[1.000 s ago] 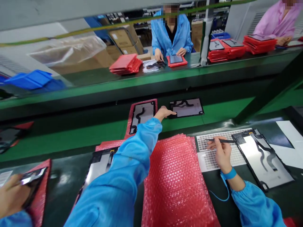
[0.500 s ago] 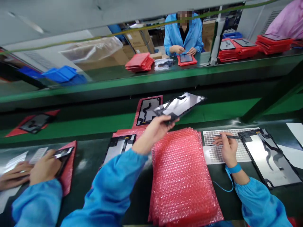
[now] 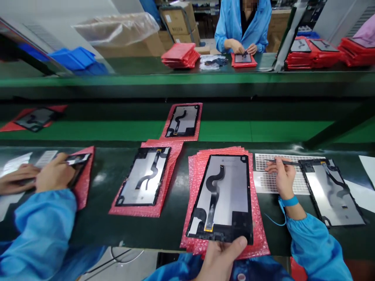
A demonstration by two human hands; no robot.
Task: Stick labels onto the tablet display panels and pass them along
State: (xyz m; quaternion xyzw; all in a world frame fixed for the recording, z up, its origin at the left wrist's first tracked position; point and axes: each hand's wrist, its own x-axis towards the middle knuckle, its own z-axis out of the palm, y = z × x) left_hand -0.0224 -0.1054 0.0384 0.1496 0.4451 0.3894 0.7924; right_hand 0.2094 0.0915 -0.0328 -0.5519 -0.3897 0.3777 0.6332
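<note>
My left hand (image 3: 220, 255) is at the bottom centre, thumb pressed on the near edge of a black-framed display panel (image 3: 224, 195). The panel lies back side up, with a black flex cable, on a stack of red bubble-wrap sheets (image 3: 259, 230). My right hand (image 3: 280, 176), with a blue wrist strap, pinches thin black tweezers (image 3: 283, 161) over a white gridded sticker sheet (image 3: 263, 183). A second panel (image 3: 331, 191) lies just right of that sheet.
Another panel on red wrap (image 3: 143, 177) lies to the left, and one more (image 3: 183, 121) sits on the green conveyor (image 3: 102, 130). A co-worker's hands (image 3: 43, 175) work at the far left. Across the line a person in blue (image 3: 243, 27) handles a panel beside red stacks (image 3: 179, 55).
My left hand lifted the panel off the conveyor, carried it toward me and laid it on the bubble-wrap stack. My right hand stayed put with the tweezers.
</note>
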